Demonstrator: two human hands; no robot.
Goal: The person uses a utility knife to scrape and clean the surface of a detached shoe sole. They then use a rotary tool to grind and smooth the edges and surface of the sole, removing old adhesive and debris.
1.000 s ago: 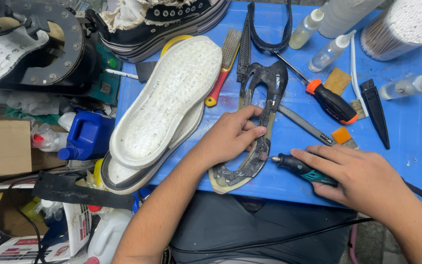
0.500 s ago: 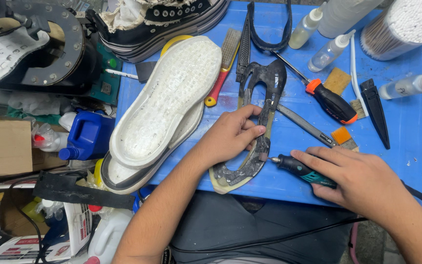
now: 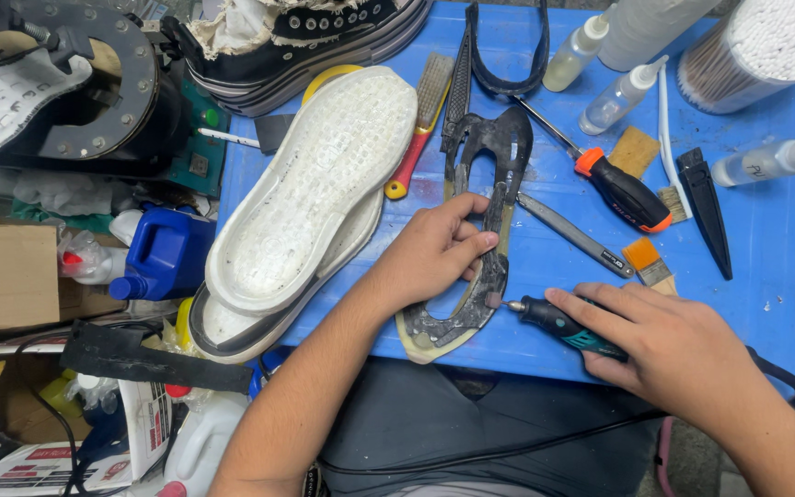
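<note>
Two hands are at work on the blue tabletop (image 3: 766,230), near its front edge. Biggest thing up here is the white shoe sole (image 3: 310,189), lying tread-up at the left edge on a second sole, toe toward the far side. Beside it, mid-table, lies the dark cut-out sole piece (image 3: 489,175), a worn black frame with an open middle and a tan layer showing at its near end; its long axis runs from the front edge up toward the far edge, leaning slightly right. Left hand (image 3: 434,253) lies flat on that piece, fingers loosely curled and pressing its right rail down, thumb stretched along the inner opening. Right hand (image 3: 683,350) is closed around the rotary tool (image 3: 558,324), a black and teal body with fingers wrapped over it and index finger laid along the top. The tool lies nearly level, pointing left, its small tip touching the sole piece's right rim close to the front edge. An orange-handled screwdriver (image 3: 623,193) rests further back.
</note>
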